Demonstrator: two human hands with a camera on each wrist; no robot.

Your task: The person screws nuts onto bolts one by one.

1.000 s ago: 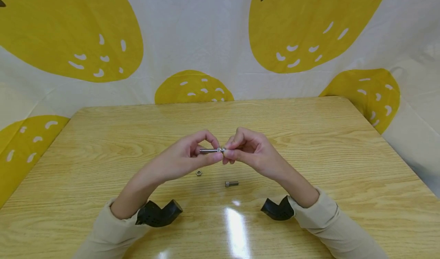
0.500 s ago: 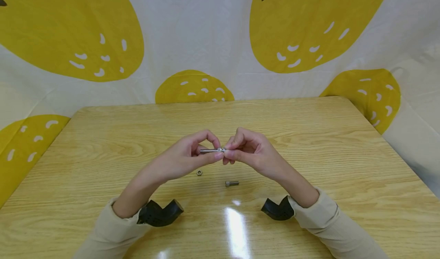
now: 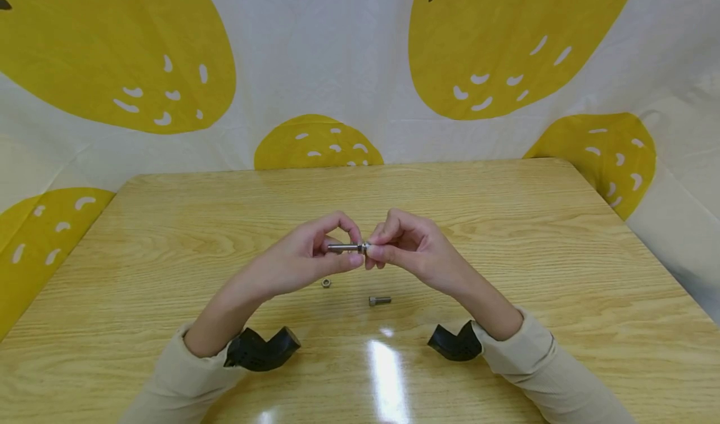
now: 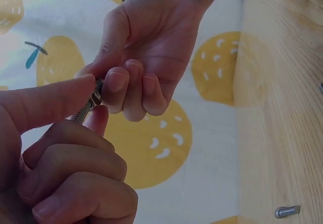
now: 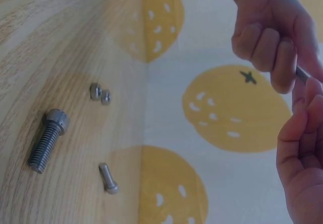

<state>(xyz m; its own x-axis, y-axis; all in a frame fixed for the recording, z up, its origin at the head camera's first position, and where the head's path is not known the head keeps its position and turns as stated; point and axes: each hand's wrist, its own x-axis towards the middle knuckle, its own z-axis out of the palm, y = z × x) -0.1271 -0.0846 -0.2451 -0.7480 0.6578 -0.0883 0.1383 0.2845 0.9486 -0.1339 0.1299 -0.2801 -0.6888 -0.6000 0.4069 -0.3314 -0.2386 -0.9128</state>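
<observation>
Head view: right hand point(image 3: 423, 252) pinches the bolt point(image 3: 342, 248) at one end, left hand point(image 3: 299, 255) the nut point(image 3: 360, 247) around it.

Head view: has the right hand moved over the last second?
No; judged against the wooden table, the right hand shows no clear shift.

This looked like a tabletop work spot, though whether in a home or a workshop could not be told: 1 wood-grain table point(image 3: 180, 224) stood before a fruit-print cloth point(image 3: 320, 49), and a loose bolt point(image 3: 381, 301) and nut point(image 5: 94, 91) lay on the table.
</observation>
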